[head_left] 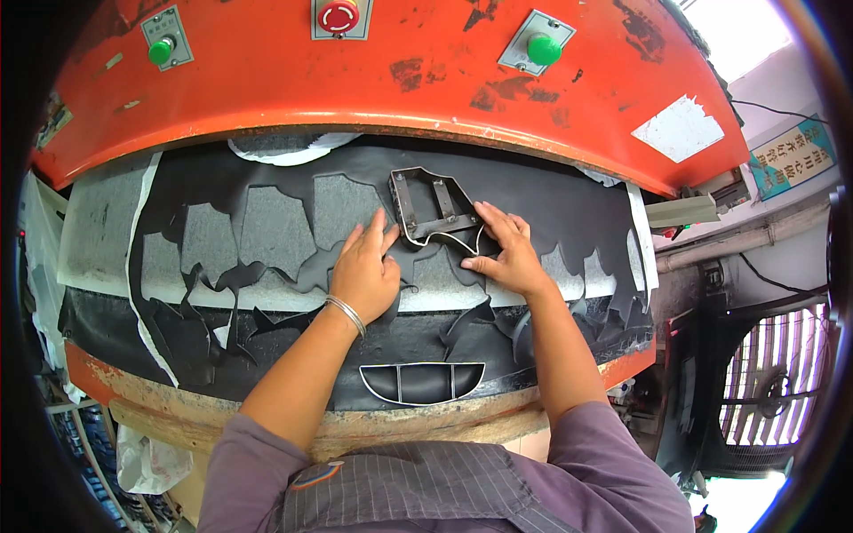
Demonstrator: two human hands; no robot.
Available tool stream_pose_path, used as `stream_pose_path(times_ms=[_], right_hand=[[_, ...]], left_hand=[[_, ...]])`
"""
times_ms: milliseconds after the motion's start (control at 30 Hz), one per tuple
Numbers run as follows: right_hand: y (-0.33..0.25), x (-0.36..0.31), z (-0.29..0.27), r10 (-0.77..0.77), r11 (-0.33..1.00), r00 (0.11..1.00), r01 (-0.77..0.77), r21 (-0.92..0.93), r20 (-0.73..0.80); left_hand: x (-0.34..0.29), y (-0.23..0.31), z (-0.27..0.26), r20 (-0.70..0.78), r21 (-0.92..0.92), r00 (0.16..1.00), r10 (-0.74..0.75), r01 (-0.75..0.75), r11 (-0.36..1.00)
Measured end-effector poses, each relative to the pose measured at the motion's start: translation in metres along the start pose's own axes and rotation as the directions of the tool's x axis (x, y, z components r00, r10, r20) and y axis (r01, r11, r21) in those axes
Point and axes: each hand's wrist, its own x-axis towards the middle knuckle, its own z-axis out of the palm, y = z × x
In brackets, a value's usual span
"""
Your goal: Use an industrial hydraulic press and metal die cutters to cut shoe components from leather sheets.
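Observation:
A metal cutting die [410, 224] with an angular outline, a wavy near edge and inner cross braces lies on a black sheet [267, 164] of leather-like material. My right hand [514, 256] grips its right side, fingers on the upper edge and thumb at the lower corner. Just left of the die, my left hand [366, 266] rests on the sheet with fingers stretched out. Its fingertips come close to the die's left edge; whether they touch it I cannot tell. Several die-shaped holes in the sheet show a grey surface [274, 226] beneath, and curled offcut strips hang toward me.
A half-moon cutting die [425, 400] lies near the front edge. Above the far side spans an orange press beam [267, 89] with two green buttons [544, 50] and a red emergency stop [338, 16]. A black fan [773, 391] stands at right; a plastic bag [153, 462] hangs lower left.

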Motion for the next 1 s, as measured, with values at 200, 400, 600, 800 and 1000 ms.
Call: stream_pose_path(times_ms=[200, 400, 600, 800, 1000], right_hand=[[-0.011, -0.011, -0.009, 0.023, 1.000, 1.000, -0.022, -0.018, 0.018], [-0.054, -0.046, -0.042, 0.099, 0.983, 0.965, -0.058, 0.172, -0.244], [-0.134, -0.021, -0.136, 0.153, 0.830, 0.815, 0.201, 0.521, -0.559], [-0.147, 0.005, -0.160, 0.179, 0.876, 0.712, 0.199, 0.439, -0.680], [-0.182, -0.139, -0.066, -0.079, 0.981, 0.970, 0.036, 0.189, 0.228]], left_hand=[[-0.008, 0.020, -0.018, 0.085, -0.013, 0.996, -0.024, 0.025, 1.000], [-0.028, 0.020, -0.076, -0.290, -0.379, 0.932, -0.219, 0.098, 0.920], [-0.010, 0.045, -0.238, -0.883, -0.098, 0.466, -0.058, -0.063, 0.993], [0.004, 0.080, -0.283, -0.578, 0.436, 0.771, 0.267, 0.015, 0.900], [-0.119, 0.108, -0.180, -0.103, 0.038, 0.987, -0.125, 0.130, 0.991]])
